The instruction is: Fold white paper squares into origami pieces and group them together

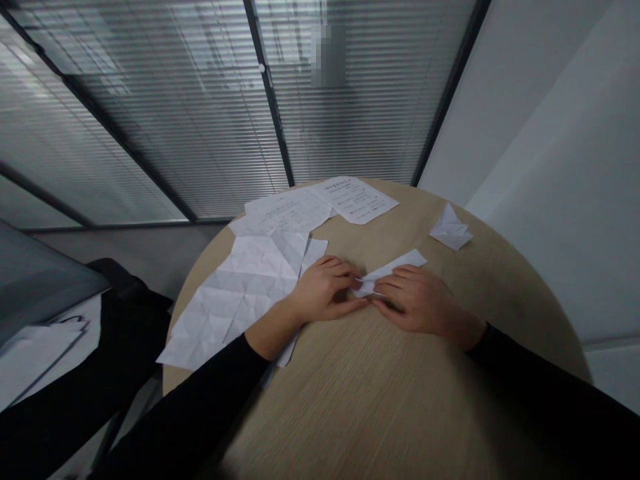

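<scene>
A narrow folded piece of white paper (393,268) lies on the round wooden table (380,387), pointing up to the right. My left hand (325,290) pinches its near left end with curled fingers. My right hand (417,300) presses on the same end from the right, fingers bent and closed on the paper. Both wrists rest on the tabletop, in black sleeves. The part of the paper under my fingers is hidden.
A large creased white sheet (240,300) lies left of my left hand, over the table's edge. Printed sheets (350,197) lie at the far edge. A small folded paper shape (450,230) sits at the right. A black chair (125,300) stands to the left.
</scene>
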The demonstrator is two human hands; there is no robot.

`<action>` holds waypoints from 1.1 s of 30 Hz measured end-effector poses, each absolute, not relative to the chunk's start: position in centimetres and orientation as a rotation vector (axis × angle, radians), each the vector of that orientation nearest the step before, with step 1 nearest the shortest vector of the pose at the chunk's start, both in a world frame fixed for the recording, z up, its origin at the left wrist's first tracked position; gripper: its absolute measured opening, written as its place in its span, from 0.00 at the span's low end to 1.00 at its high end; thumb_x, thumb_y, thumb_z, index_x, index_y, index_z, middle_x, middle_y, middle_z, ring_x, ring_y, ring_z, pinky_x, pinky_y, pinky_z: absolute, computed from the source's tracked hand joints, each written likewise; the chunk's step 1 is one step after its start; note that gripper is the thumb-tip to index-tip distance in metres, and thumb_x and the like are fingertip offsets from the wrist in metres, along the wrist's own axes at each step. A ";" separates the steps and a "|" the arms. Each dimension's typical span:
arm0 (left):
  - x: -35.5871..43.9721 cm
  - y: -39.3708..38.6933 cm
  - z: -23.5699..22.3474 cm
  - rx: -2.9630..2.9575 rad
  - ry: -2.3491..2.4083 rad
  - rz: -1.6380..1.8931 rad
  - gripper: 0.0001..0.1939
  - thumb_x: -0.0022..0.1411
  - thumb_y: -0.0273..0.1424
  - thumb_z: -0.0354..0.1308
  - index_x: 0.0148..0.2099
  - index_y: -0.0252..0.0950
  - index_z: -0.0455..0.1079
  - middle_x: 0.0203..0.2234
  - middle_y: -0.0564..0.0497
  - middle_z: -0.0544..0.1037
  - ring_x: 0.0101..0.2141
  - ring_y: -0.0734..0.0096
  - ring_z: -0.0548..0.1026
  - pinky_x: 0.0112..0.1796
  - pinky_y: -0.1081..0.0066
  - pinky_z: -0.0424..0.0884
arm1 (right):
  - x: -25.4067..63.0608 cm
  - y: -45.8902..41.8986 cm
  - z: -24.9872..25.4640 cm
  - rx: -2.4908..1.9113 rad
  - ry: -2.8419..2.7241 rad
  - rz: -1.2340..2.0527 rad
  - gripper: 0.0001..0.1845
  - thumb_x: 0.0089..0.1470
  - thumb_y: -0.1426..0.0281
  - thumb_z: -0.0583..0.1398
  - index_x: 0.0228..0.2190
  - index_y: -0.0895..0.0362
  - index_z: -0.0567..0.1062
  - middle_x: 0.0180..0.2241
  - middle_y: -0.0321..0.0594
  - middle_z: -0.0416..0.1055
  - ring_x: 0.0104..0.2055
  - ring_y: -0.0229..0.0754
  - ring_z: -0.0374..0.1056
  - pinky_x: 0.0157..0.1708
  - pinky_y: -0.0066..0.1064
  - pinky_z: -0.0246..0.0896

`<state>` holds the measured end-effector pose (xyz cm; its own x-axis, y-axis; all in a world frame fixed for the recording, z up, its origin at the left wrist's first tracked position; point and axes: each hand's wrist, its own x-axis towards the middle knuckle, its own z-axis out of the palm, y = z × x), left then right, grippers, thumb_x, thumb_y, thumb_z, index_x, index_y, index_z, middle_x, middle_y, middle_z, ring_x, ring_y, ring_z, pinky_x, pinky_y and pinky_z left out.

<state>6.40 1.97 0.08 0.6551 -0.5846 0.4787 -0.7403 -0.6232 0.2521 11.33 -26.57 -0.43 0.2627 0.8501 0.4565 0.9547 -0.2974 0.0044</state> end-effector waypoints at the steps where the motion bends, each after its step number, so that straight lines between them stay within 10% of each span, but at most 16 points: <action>1: 6.4 1.9 0.1 2.446 -1.042 0.474 0.17 0.81 0.47 0.62 0.47 0.41 0.83 0.49 0.47 0.88 0.48 0.58 0.84 0.55 0.55 0.75 | 11.2 -27.1 -0.6 -2.250 -1.644 -0.483 0.10 0.76 0.65 0.63 0.41 0.54 0.83 0.40 0.43 0.87 0.42 0.50 0.80 0.46 0.44 0.70; 13: 6.8 2.1 -0.8 2.590 -0.932 0.391 0.13 0.86 0.38 0.53 0.56 0.41 0.79 0.47 0.46 0.86 0.50 0.58 0.84 0.57 0.56 0.74 | 17.3 -32.0 -2.8 -2.272 -1.351 -0.382 0.32 0.68 0.59 0.68 0.70 0.46 0.75 0.66 0.48 0.80 0.65 0.64 0.78 0.64 0.62 0.75; 19: 7.1 2.3 -0.9 2.667 -0.629 0.492 0.09 0.82 0.34 0.54 0.49 0.39 0.75 0.39 0.46 0.84 0.43 0.57 0.82 0.57 0.52 0.75 | 17.8 -32.4 -2.9 -2.367 -1.347 -0.428 0.15 0.74 0.64 0.63 0.57 0.48 0.85 0.53 0.45 0.88 0.55 0.60 0.83 0.63 0.60 0.75; 25: 7.3 2.6 -1.0 2.654 -0.428 0.540 0.04 0.74 0.32 0.64 0.43 0.40 0.74 0.32 0.51 0.82 0.37 0.59 0.80 0.54 0.51 0.76 | 18.1 -32.3 -3.8 -2.338 -1.093 -0.568 0.25 0.74 0.63 0.63 0.68 0.50 0.77 0.56 0.49 0.86 0.54 0.61 0.83 0.58 0.60 0.77; 33: 7.1 2.8 -0.6 2.513 -0.988 0.310 0.19 0.74 0.23 0.57 0.59 0.43 0.82 0.58 0.46 0.86 0.57 0.55 0.84 0.62 0.50 0.77 | 17.6 -33.1 -3.2 -2.264 -1.408 -0.404 0.16 0.72 0.76 0.58 0.45 0.51 0.86 0.48 0.48 0.86 0.51 0.55 0.82 0.55 0.53 0.76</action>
<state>7.08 2.77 -0.57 0.7224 -0.5957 0.3511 -0.6895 -0.6587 0.3010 17.58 -33.10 -3.16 0.4384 0.7697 0.4640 0.8986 -0.3835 -0.2129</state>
